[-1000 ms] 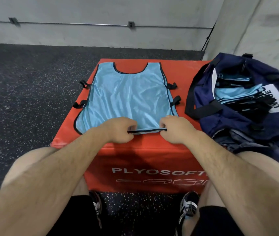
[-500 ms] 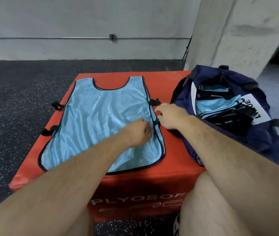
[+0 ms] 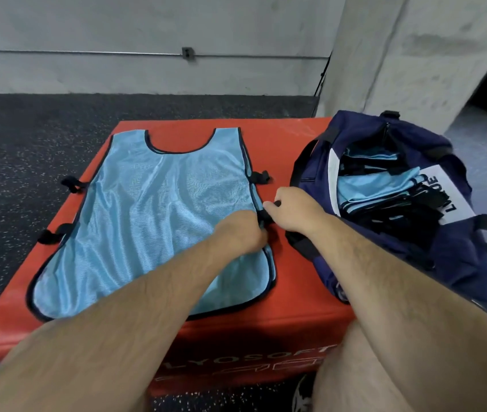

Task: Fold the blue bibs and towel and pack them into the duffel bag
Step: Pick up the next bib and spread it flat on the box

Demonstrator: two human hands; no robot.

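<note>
— Where was the blue bib [image 3: 153, 221]?
— Flat on the orange plyo box [image 3: 295, 295], left of the open duffel bag [image 3: 459, 257]. The left hand [image 3: 240, 233] and right hand [image 3: 292, 211] were together, pinching its right edge.
— Handling?
— Probably light, limp, slippery mesh; best gripped along the bound hem.

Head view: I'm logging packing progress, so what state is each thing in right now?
blue bib: spread flat, unfolded, on the red box.
duffel bag: open, standing on the box.
folded bibs: packed inside the bag.
left straps: loose, splayed outward.
left hand: fingers curled, apparently pinching the bib's right edge.
right hand: fingers pinching the near right strap.
</note>
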